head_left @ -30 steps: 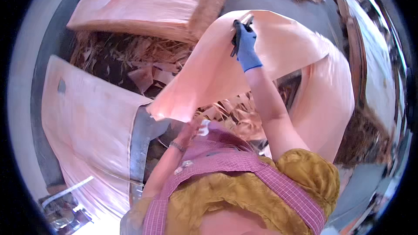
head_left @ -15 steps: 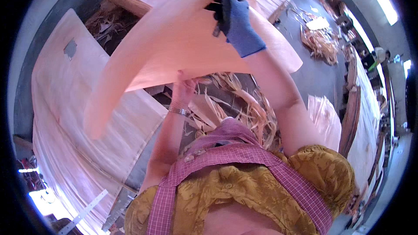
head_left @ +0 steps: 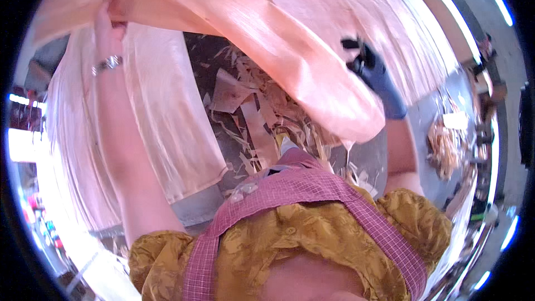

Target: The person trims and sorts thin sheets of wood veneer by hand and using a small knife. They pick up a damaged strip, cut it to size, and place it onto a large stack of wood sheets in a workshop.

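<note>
A large, thin, pinkish wood veneer sheet (head_left: 251, 25) hangs curved across the upper part of the view, its near end drooping in the middle right. My bare left hand (head_left: 111, 25), with a metal-banded wristband, grips its lower edge at the upper left; some fingers are hidden by the sheet. My right hand (head_left: 373, 72), in a blue glove with dark fingers, is beside the sheet's drooping right end, over a stack of veneer (head_left: 384, 17). Its fingers are blurred and dark, so neither their closure nor anything in them can be made out.
Below my left arm lies another stack of pale veneer (head_left: 161, 111). Torn strips and scraps of veneer (head_left: 262, 106) litter the dark floor between the stacks. A heap of shavings (head_left: 446, 147) lies at the right, on a grey surface.
My left hand has moved far out to the upper left with the sheet. The right hand has come down and right, from over the sheet to beside its end. The view has shifted too.
</note>
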The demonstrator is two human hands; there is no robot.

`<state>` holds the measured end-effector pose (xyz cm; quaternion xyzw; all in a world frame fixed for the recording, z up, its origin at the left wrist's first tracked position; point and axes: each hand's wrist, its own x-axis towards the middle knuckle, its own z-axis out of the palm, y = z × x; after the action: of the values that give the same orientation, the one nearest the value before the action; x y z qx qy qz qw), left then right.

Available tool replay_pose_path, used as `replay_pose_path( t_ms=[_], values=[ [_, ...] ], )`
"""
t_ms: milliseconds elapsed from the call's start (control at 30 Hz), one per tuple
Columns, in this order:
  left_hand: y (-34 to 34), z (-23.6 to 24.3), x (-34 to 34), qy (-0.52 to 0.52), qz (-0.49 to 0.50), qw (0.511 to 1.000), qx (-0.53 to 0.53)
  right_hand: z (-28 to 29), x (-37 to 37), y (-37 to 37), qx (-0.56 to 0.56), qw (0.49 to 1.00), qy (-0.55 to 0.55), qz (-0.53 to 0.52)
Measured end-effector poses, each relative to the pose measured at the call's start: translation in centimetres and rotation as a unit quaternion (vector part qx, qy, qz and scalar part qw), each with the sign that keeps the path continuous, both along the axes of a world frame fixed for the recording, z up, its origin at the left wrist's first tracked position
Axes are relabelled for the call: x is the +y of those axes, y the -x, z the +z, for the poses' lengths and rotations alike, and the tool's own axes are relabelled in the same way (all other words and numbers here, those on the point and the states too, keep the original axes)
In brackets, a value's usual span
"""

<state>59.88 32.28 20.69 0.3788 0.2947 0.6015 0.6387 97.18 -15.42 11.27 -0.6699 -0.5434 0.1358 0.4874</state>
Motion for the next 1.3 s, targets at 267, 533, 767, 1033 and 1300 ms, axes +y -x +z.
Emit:
replay_pose_path(
  t_ms=[267, 533, 767, 1033, 1300],
  values=[
    [-5.6, 12.7, 4.5, -0.145, 0.064, 0.974, 0.161, -8.1, 8.3, 0.4, 0.02, 0.983, 0.146, 0.112],
    [4.8, 19.5, 18.6, -0.3, 0.202, 0.759, 0.541, -11.2, 24.0, -0.1, -0.178, 0.965, 0.144, 0.131],
    [29.7, 16.8, 37.2, -0.101, 0.226, 0.893, 0.376, -5.9, 51.9, -2.7, -0.027, 0.941, 0.074, 0.329],
    [44.0, 2.2, 39.1, -0.033, 0.33, 0.943, 0.044, 5.7, 91.4, -8.8, -0.371, 0.856, -0.015, 0.36],
    [52.0, 8.8, 32.5, -0.09, 0.454, 0.882, 0.09, 4.0, 123.6, 11.4, -0.407, 0.826, -0.18, 0.345]
  ],
)
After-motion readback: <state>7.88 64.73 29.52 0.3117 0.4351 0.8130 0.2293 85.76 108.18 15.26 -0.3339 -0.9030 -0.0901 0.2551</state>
